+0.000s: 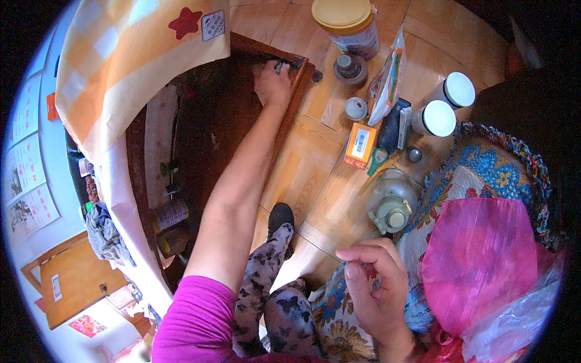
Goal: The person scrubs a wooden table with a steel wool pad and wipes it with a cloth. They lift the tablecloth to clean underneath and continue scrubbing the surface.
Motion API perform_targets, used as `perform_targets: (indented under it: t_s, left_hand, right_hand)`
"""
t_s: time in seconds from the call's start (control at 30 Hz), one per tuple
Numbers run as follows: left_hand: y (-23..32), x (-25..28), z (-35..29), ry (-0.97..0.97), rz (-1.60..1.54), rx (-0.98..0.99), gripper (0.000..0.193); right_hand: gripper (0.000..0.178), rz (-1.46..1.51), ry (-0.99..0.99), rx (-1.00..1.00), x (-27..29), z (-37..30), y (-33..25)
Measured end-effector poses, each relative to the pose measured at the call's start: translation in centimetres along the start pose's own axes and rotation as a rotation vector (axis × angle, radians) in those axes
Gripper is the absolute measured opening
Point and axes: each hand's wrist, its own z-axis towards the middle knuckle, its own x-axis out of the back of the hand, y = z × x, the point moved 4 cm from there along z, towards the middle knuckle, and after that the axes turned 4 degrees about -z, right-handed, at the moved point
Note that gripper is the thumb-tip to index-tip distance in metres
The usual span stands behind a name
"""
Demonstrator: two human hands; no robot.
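My left hand reaches far forward, its arm in a magenta sleeve. Its fingers curl over the top corner of a dark wooden panel, next to a small dark fitting. Low on the right, my right hand hovers over a flowered cushion with fingers curled in, thumb against forefinger, nothing visible in it. It is just below a clear glass pot with a pale lid. My legs in butterfly-print leggings and a black shoe lie between the hands.
On the wooden floor stand a yellow-lidded jar, two white-lidded tubs, small jars, an orange box and a snack packet. An orange checked cloth hangs left, tins beneath. Pink fabric lies right.
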Motion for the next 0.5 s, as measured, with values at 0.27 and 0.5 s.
perform_targets:
  t_s: [0.27,0.5]
  left_hand:
    - [0.8,2.3,-1.9,-0.137,0.097,-0.626,0.036]
    - [4.6,0.8,-1.8,0.005,0.233,-0.498,0.037]
  right_hand:
    - [0.017,-0.018,0.045,0.046,0.0,0.0,0.3]
    - [0.017,0.005,0.06,0.077,0.5,0.0,-0.4]
